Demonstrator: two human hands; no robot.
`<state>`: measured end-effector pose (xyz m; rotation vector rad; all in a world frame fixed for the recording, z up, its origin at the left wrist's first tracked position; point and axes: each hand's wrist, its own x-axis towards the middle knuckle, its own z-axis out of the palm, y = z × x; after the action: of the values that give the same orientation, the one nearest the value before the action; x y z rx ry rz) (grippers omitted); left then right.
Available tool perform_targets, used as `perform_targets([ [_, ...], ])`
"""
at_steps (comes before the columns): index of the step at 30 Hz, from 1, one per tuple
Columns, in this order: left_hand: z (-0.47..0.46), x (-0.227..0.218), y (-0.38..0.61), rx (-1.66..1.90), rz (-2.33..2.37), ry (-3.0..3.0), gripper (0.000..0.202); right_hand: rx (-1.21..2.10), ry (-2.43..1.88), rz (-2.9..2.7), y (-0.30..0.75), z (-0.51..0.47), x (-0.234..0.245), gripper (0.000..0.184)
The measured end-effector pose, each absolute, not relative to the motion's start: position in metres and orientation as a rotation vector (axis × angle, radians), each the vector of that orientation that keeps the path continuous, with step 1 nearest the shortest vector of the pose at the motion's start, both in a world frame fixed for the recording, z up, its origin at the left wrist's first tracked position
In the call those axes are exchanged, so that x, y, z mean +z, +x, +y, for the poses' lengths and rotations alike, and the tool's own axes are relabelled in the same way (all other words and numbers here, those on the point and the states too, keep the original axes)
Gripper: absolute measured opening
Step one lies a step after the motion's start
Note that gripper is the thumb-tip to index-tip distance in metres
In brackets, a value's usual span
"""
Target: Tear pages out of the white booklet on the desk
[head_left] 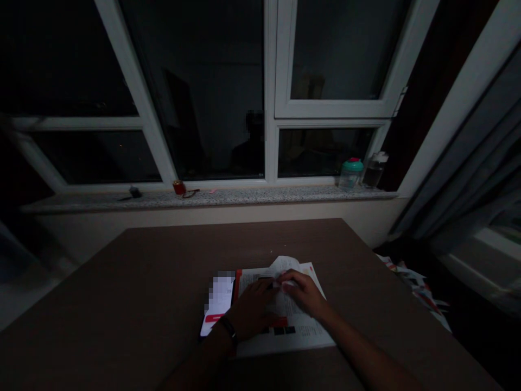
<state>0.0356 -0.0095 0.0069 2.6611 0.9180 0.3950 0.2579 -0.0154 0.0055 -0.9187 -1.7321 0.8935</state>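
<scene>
A printed booklet or sheet (311, 341) with red bands, text and dark pictures lies on the brown table. One page (286, 264) is lifted and curls at its far edge. My right hand (303, 290) has its thumb and fingers closed at that page, near the middle of the print. My left hand (252, 307), with a dark band (229, 329) at the wrist, lies stretched out over the left half. Its fingertips come close to those of my right hand. Left of the print is a lit phone (217, 304), partly blurred out and partly behind my left wrist.
The table (134, 293) reaches toward a granite sill (244, 195) under dark windows. On the sill stand a teal-lidded bottle (351, 172), a clear bottle (373, 171), a small red object (178, 188) and a dark item (135, 191). Papers (415, 285) lie beyond the table's right edge.
</scene>
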Motion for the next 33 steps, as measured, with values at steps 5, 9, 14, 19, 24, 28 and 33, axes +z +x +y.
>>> perform_targets([
  [5, -0.012, 0.007, 0.038, 0.399, 0.913, 2.669, 0.064, 0.847, -0.952, -1.700, 0.256, -0.013, 0.006, 0.018],
  [9, -0.013, 0.014, 0.038, 0.350, 1.060, 2.626, 0.055, 0.662, -1.180, -1.668, 0.268, -0.007, 0.003, 0.018],
  [14, -0.012, 0.021, 0.036, 0.337, 1.281, 2.548, 0.053, 0.665, -1.452, -1.592, 0.285, 0.001, -0.001, 0.017],
  [19, -0.009, 0.018, 0.035, 0.320, 1.317, 2.555, 0.052, 0.669, -1.501, -1.687, 0.286, 0.000, -0.002, 0.013],
  [24, -0.008, 0.015, 0.033, 0.324, 1.288, 2.573, 0.053, 0.739, -1.439, -1.652, 0.282, 0.004, -0.012, 0.017],
  [28, -0.008, 0.012, 0.032, 0.333, 1.282, 2.600, 0.054, 0.868, -1.335, -1.552, 0.283, 0.006, -0.015, 0.022],
  [33, -0.007, 0.006, 0.032, 0.413, 1.233, 2.625, 0.052, 0.838, -1.224, -1.616, 0.277, -0.002, -0.002, 0.022],
])
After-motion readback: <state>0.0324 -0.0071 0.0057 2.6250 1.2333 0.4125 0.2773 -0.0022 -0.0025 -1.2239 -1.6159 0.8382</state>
